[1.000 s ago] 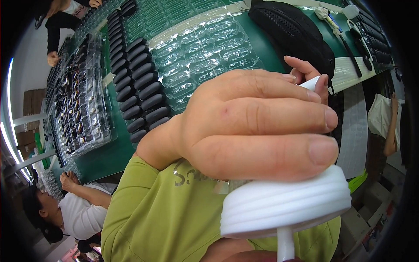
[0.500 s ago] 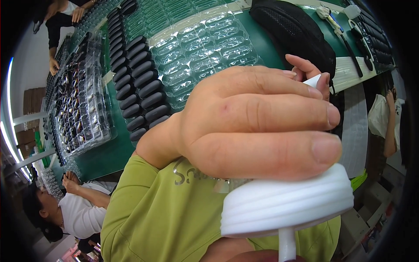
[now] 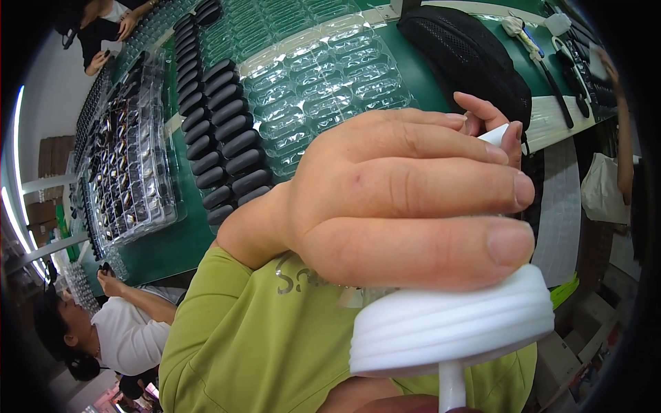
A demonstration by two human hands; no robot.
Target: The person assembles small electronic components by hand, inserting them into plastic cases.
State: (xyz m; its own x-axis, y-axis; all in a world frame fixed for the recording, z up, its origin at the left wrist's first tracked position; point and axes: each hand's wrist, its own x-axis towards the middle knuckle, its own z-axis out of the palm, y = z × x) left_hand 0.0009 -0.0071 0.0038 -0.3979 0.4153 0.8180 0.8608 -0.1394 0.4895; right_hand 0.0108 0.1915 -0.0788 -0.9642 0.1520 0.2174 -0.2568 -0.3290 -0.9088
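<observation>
Left hand — holding one white lid, one straw beneath

A long table with a smooth green top carries everything here, a pale cream strip crossing it beneath some of the things. Toward its left lie clear plastic compartment trays, their cells filled with small, dark, glinting pieces. Beside them, smooth, matte black, elongated oval cases lie close together in 2 rows. Next come transparent molded plastic trays with rounded oblong hollows, spread flat. Farther right rests a black mesh fabric bag. Beyond it, a slim black rod lies with its lower end over a pale flat sheet.
</observation>
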